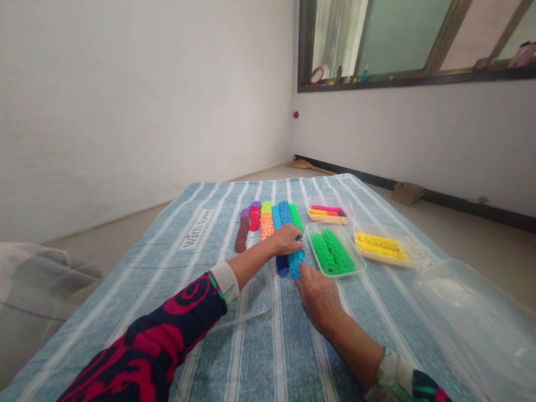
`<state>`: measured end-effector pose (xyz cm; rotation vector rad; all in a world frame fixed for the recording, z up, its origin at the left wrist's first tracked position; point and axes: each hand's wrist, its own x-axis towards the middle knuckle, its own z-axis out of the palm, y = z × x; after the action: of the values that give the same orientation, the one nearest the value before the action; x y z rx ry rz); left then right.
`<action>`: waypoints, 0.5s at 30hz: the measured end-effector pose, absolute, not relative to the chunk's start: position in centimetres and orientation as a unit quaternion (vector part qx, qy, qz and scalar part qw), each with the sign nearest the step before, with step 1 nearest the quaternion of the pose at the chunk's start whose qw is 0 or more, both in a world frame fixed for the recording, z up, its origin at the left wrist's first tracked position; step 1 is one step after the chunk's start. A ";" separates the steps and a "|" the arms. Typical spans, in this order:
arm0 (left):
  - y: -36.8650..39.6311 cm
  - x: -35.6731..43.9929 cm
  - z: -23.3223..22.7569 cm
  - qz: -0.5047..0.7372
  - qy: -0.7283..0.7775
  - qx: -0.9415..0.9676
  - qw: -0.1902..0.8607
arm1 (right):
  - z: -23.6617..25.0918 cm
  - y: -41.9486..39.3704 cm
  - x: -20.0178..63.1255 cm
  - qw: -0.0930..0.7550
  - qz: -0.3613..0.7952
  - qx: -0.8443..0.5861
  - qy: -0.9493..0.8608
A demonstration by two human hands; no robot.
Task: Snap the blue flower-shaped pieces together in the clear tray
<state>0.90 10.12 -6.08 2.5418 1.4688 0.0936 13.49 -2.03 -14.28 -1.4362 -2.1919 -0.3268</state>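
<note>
A light-blue row of stacked small discs [296, 263] lies on the table between my two hands. My left hand [287, 239] is closed around its far end, palm down. My right hand [319, 296] pinches the near end with thumb and fingers. Just left of it is a dark-blue row [282, 266], partly under my left hand. Other disc rows lie side by side beyond: brown [242, 234], red [254, 219], orange [267, 224], blue [285, 212] and green [296, 216]. To the right, a clear plastic box [360, 270] holds two green rows [333, 251].
A clear box with yellow rows [382, 247] and another with pink, yellow and orange rows [329, 212] stand farther right. A large clear container [477, 324] is at the right edge. Under my left forearm lies a clear tray or lid [255, 304]. A striped cloth [201, 363] covers the table.
</note>
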 end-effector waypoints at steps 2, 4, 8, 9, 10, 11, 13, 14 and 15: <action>9.9 1.0 -6.2 0.037 0.502 0.858 0.103 | -14.2 -2.0 13.5 0.243 -0.118 -0.531 -0.804; 9.6 1.2 -6.2 0.041 0.506 0.855 0.104 | -14.3 -2.0 13.5 0.241 -0.115 -0.533 -0.803; 8.9 1.5 -6.2 0.041 0.508 0.854 0.105 | -14.5 -1.9 13.6 0.249 -0.115 -0.530 -0.803; 8.7 1.5 -6.2 0.040 0.508 0.854 0.105 | -14.5 -1.8 13.6 0.252 -0.115 -0.528 -0.803; 8.5 1.6 -6.2 0.039 0.508 0.854 0.106 | -14.5 -1.8 13.6 0.253 -0.116 -0.528 -0.803; 8.3 1.6 -6.2 0.038 0.508 0.854 0.107 | -14.6 -1.8 13.6 0.254 -0.115 -0.528 -0.802; 8.0 1.7 -6.1 0.035 0.509 0.853 0.110 | -14.6 -1.8 13.6 0.253 -0.113 -0.532 -0.800; 7.8 1.7 -6.1 0.035 0.511 0.852 0.112 | -14.6 -1.9 13.6 0.254 -0.112 -0.534 -0.799; 7.6 1.7 -6.1 0.035 0.513 0.850 0.114 | -14.5 -1.9 13.6 0.254 -0.112 -0.535 -0.798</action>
<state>1.74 7.65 -6.11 2.4924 1.5039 0.1015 13.63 -1.88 -14.54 -1.4543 -2.1671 -0.3038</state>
